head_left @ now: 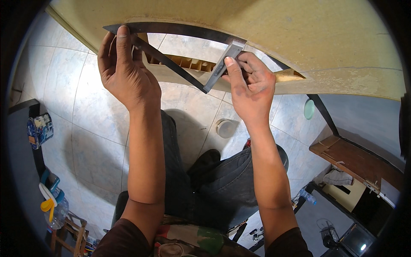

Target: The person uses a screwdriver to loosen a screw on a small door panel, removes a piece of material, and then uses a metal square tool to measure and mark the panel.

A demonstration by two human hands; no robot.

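Both of my hands hold a triangle square with dark flat edges [171,63] and a grey metal stock [221,64]. Its long edge lies along the pale yellow wooden panel [265,19] at the top of the view. My left hand [128,70] grips the pointed end, thumb on top and fingers behind it. With the thumb pressed on the stock, my right hand [252,83] closes round the other end; some of its fingers are hidden behind. Through the square shows a notched wooden strip [192,63] on the inside of the wooden piece.
Below the panel is a tiled floor [98,94] with a round lidded container [225,128]. A light green disc [309,109] is at the right, near a brown wooden board [342,156]. At the left stand a plastic bottle [58,212] and a printed packet [40,129].
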